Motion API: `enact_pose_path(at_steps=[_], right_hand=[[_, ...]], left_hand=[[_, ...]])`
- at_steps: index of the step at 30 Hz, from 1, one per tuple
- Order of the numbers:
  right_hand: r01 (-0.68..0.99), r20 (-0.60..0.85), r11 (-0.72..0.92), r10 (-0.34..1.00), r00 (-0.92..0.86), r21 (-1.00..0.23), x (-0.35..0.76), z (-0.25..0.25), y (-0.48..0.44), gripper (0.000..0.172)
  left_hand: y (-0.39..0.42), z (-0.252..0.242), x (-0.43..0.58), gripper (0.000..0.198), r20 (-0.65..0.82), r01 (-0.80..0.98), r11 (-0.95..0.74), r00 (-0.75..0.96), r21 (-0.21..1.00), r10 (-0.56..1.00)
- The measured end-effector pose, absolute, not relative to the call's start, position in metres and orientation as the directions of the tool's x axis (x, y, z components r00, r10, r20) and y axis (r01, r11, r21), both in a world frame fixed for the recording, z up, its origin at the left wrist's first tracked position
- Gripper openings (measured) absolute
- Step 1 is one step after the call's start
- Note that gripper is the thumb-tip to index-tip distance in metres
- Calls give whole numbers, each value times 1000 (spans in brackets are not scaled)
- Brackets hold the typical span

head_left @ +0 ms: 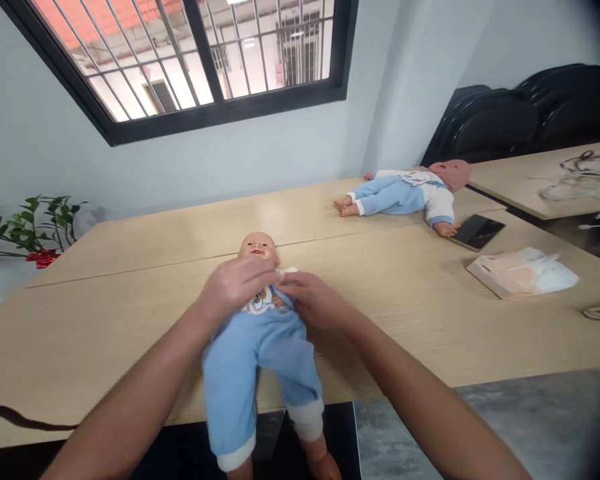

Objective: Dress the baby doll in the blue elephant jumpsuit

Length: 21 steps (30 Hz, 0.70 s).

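A baby doll (258, 248) lies face up on the table in front of me, its legs hanging past the near edge. It wears light blue trousers (233, 363) and a white and blue shirt (260, 303) with a printed figure. Across the doll's chest reaches my left hand (237, 283), its fingers closed on the white cloth near the shoulder. My right hand (320, 298) pinches the same part of the shirt from the other side. The hands hide most of the doll's upper body and arms; one small doll hand shows at the belly.
At the back right, a second doll (400, 193) in similar clothes lies beside a dark phone (477, 231). Nearer stands an opened pack (520, 272) with white wrapping. Cables (585, 173) lie on another table. A plant (45, 223) is at the left; a dark strap (20, 417) lies near the front.
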State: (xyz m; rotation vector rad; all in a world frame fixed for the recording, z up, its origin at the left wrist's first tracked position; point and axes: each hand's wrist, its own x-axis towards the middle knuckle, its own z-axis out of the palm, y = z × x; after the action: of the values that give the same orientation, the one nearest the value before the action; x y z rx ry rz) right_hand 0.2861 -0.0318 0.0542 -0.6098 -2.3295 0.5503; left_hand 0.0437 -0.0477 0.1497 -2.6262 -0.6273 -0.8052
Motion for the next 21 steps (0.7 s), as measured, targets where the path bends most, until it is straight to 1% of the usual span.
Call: enact_pose_path(at_steps=[2,3,5,7,9,11,13,15,17,18,20,21], right_hand=[[242,499,805,539,-678,-541,284,51,-34,48],[223,514,806,535,-671,-548,283,49,-34,49],[189,534,801,534,-656,-568,282,44,-34,53],[153,542,786,538,-646,-598,281,39,-31,54],[115,541,759,552,-635,-641,281,36,-30,52],[86,536,732,568,-624,-676,281,35,-29,45],[70,534,721,571,-623,-689,282,38,-31,40],[52,543,723,562,-624,-689,283,40,-34,39],[31,550,715,563,-617,-698,283,43,-37,37],[24,547,700,578,-606,-713,282,43,-38,33],[20,526,647,638,-563,-763,278,44,-39,23],[21,508,611,676,-535,-791,276,44,-39,20]], left_hand=[[-43,159,38,16,610,545,-831,698,-113,375],[-41,161,38,15,585,561,-823,698,-87,413],[-39,162,38,17,455,574,-818,738,-34,499],[-40,159,40,23,262,592,-804,768,58,584],[-42,155,41,25,98,625,-762,759,169,644],[-43,152,39,23,15,638,-724,748,264,664],[-42,150,36,23,9,616,-718,757,324,654],[-40,147,34,24,61,587,-740,768,329,637],[-37,141,32,24,173,591,-762,748,265,640],[-36,138,33,23,237,601,-769,732,217,639],[-34,129,33,21,331,619,-775,709,129,622],[-33,126,34,20,346,624,-775,708,102,616]])
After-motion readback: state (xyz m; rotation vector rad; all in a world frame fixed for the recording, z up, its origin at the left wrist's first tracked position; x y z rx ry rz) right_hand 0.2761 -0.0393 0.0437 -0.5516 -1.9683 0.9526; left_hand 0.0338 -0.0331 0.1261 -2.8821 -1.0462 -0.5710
